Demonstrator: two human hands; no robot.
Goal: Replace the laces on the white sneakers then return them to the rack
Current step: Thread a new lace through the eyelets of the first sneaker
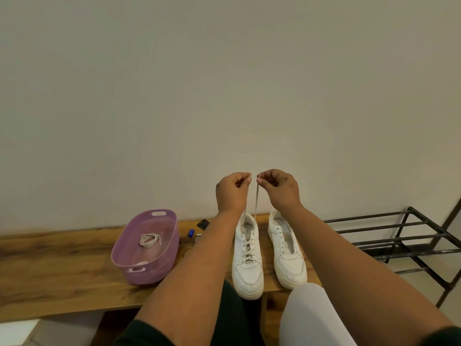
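Two white sneakers stand side by side on a wooden bench (62,265). The left sneaker (247,265) has a white lace (255,203) crossed through its eyelets. Both lace ends are pulled straight up above the shoe. My left hand (230,192) pinches one end and my right hand (280,188) pinches the other, the two hands almost touching. The right sneaker (287,255) has bare eyelets and no lace. A coiled lace (149,239) lies in a purple basket (172,248) to the left of the shoes.
A black metal shoe rack (404,240) stands on the floor to the right of the bench. A small blue cap (191,232) and a small dark object (203,224) lie between basket and shoes. A plain wall rises behind the bench.
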